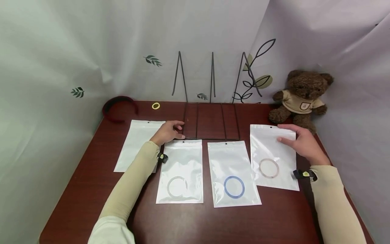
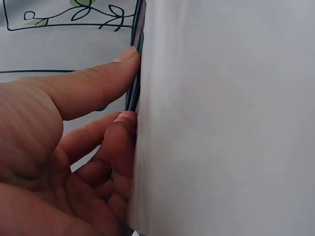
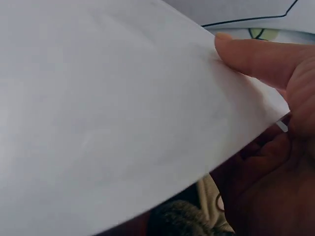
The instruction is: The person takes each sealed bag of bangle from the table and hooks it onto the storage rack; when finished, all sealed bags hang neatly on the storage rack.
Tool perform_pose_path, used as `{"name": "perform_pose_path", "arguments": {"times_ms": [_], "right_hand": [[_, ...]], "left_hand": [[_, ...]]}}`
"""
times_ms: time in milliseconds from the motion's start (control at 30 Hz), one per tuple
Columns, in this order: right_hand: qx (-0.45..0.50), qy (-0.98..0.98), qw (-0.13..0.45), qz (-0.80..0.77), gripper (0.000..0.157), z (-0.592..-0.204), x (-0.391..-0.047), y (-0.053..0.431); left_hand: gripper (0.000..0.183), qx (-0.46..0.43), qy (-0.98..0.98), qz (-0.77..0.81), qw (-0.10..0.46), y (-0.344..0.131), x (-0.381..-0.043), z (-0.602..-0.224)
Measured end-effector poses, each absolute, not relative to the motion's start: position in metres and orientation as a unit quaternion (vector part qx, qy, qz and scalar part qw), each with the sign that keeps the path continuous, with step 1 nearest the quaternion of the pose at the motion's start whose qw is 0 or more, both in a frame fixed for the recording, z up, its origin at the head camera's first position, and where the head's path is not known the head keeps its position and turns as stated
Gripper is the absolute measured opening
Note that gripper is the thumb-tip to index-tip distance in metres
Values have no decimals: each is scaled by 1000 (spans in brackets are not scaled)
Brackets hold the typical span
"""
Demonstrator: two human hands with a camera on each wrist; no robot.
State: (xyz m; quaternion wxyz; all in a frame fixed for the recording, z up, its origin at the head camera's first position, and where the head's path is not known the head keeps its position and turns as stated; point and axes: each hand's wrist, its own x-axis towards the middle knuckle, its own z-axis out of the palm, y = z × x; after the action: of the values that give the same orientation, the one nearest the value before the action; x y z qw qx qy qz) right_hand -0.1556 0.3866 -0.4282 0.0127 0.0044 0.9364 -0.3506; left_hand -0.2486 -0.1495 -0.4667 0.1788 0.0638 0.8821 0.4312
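- Right grip (image 1: 304, 144) pinches the upper right corner of the rightmost white pouch (image 1: 272, 154), toward the right side of the surface (image 1: 274, 217).
- Left grip (image 1: 168, 132) touches the left end of the wire rack (image 1: 197, 120); whether it clasps it cannot be told.

Four pouches (image 1: 226, 159) lie on the table (image 1: 182, 227), the rack (image 1: 211, 91) behind the middle two.

You work at a reddish-brown desk (image 1: 195, 222) in what looks like a makeshift filming booth, with pale leaf-printed sheeting (image 1: 128, 44) hanging across the top and down both sides of the frame. A brown teddy bear (image 1: 297, 101) sits at upper right, and a small black device (image 1: 163, 158) rides each wrist. The room beyond is hidden.
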Motion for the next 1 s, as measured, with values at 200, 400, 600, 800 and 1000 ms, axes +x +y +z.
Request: {"name": "perform_pose_path", "arguments": {"times_ms": [200, 400, 600, 800, 1000], "right_hand": [[-16, 922, -66, -380, 46, -416, -151, 378], [-44, 916, -114, -383, 44, -402, -146, 371], [-66, 889, -174, -418, 42, -384, -141, 363], [-83, 857, -217, -459, 41, -365, -133, 352], [-117, 842, -255, -461, 41, -351, -130, 343]], "left_hand": [[70, 52, 877, 442, 183, -153, -248, -468], [70, 48, 872, 449, 188, -153, -249, -468], [71, 54, 875, 445, 182, -153, -250, -469], [71, 53, 875, 445, 184, -153, -251, -470], [72, 53, 874, 446, 187, -153, -252, -470]]}}
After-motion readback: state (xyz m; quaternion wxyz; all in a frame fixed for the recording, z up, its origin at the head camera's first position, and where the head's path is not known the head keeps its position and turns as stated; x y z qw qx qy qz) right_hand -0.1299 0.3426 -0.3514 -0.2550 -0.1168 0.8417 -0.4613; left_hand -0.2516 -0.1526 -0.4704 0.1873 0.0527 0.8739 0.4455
